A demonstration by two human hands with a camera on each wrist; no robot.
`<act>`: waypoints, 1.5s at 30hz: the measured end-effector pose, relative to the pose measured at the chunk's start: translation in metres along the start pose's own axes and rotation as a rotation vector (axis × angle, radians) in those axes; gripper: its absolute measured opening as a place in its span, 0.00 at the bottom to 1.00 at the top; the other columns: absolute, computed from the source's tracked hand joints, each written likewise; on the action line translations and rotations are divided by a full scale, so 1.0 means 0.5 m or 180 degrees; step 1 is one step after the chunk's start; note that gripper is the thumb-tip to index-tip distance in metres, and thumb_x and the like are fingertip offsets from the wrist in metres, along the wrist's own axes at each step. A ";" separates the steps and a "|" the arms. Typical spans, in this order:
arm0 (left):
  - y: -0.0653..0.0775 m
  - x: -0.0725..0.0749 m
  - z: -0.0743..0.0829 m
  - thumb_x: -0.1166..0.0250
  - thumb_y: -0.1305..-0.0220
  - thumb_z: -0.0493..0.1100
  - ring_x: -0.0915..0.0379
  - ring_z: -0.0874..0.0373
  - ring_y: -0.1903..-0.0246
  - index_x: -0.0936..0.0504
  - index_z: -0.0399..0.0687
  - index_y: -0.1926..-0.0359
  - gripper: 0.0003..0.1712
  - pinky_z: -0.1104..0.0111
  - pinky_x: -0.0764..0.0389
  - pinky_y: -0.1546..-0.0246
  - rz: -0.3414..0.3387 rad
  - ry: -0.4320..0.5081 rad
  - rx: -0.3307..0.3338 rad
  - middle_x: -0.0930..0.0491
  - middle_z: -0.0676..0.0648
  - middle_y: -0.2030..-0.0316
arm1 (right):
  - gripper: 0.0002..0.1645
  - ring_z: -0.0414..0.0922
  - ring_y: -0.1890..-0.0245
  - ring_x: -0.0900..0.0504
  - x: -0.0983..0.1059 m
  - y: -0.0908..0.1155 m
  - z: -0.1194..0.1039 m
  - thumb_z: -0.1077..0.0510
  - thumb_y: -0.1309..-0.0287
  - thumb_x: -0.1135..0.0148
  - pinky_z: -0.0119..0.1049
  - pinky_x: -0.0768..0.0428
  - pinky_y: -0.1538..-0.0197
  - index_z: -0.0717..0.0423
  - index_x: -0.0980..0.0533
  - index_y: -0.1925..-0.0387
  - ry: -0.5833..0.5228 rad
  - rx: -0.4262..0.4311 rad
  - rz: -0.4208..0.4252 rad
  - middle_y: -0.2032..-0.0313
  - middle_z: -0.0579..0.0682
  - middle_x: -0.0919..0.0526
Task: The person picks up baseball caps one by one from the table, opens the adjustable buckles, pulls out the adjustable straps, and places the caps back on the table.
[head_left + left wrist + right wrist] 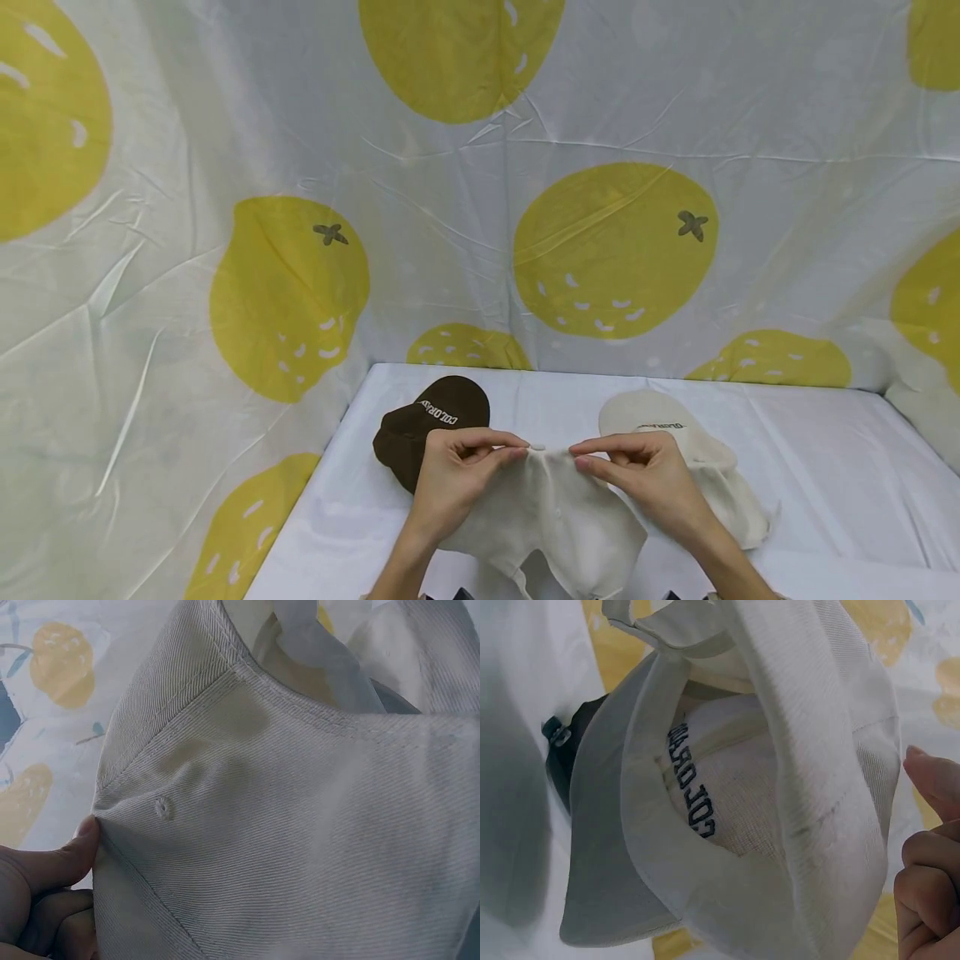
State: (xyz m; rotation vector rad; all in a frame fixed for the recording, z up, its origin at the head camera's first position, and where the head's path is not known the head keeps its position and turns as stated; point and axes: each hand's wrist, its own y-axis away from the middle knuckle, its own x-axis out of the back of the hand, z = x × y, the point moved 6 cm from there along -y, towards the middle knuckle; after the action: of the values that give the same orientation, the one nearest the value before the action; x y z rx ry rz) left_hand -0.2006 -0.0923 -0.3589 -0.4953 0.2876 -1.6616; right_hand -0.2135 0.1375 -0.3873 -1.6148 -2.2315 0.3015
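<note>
Okay, with left fingers [495, 437] and right fingers [606, 442] pinched closed on the held cap [588, 517], I'd pull evenly, no yanking.

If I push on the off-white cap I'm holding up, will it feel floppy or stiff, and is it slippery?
The off-white cap probably gives easily: it creases between your pinching left hand and right hand. Its ribbed weave suggests it shouldn't slip much.

A left hand [46, 896] pinches a pale cap [292, 840] with a small stitched hole [164, 808]; fruit-print cloth [112, 652] shows behind.
</note>
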 end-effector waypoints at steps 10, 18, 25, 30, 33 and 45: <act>-0.003 0.022 -0.001 0.22 0.43 0.36 0.52 0.69 0.82 0.07 0.43 0.67 0.03 0.78 0.29 0.73 0.0291 0.0145 0.0141 0.21 0.39 0.85 | 0.10 0.34 0.85 0.45 0.005 0.004 0.006 0.65 0.41 0.27 0.30 0.24 0.76 0.59 0.11 0.57 0.0014 -0.0104 -0.0153 0.89 0.52 0.32; -0.005 0.051 -0.002 0.22 0.44 0.35 0.52 0.69 0.83 0.08 0.40 0.68 0.03 0.78 0.27 0.72 0.0770 0.0232 0.0187 0.19 0.42 0.84 | 0.11 0.41 0.84 0.49 0.007 -0.001 0.014 0.70 0.42 0.28 0.38 0.42 0.84 0.62 0.11 0.57 -0.0226 0.0038 -0.0565 0.87 0.53 0.45; -0.006 0.066 -0.002 0.22 0.44 0.35 0.52 0.69 0.84 0.08 0.38 0.67 0.04 0.78 0.31 0.75 0.0895 0.0260 0.0196 0.23 0.51 0.87 | 0.13 0.44 0.86 0.53 0.007 -0.002 0.015 0.76 0.43 0.31 0.31 0.45 0.85 0.64 0.12 0.58 -0.0389 0.0356 -0.1008 0.89 0.53 0.46; -0.005 0.079 -0.006 0.22 0.43 0.36 0.52 0.68 0.84 0.09 0.37 0.67 0.06 0.75 0.40 0.80 0.1033 0.0317 0.0254 0.32 0.56 0.90 | 0.14 0.43 0.86 0.54 0.005 0.001 0.015 0.77 0.44 0.31 0.27 0.47 0.85 0.64 0.12 0.58 -0.0408 0.0365 -0.1209 0.90 0.52 0.47; -0.004 0.088 -0.008 0.22 0.43 0.36 0.52 0.68 0.85 0.09 0.36 0.66 0.07 0.73 0.42 0.81 0.1133 0.0327 0.0263 0.36 0.56 0.91 | 0.14 0.43 0.86 0.54 0.005 0.002 0.013 0.76 0.45 0.30 0.28 0.46 0.84 0.63 0.11 0.57 -0.0364 0.0390 -0.1259 0.89 0.50 0.49; -0.005 0.112 -0.017 0.21 0.44 0.35 0.49 0.71 0.85 0.09 0.34 0.66 0.08 0.77 0.40 0.81 0.1410 0.0345 0.0372 0.28 0.54 0.90 | 0.16 0.43 0.85 0.54 -0.002 0.002 0.008 0.75 0.45 0.29 0.28 0.44 0.83 0.61 0.11 0.56 -0.0241 0.0450 -0.1310 0.89 0.48 0.50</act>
State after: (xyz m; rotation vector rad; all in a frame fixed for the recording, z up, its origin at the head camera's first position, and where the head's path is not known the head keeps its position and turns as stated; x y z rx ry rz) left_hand -0.2119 -0.1479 -0.3565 -0.2315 0.3499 -1.2653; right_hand -0.2138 0.1372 -0.3914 -1.0567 -2.4681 0.3993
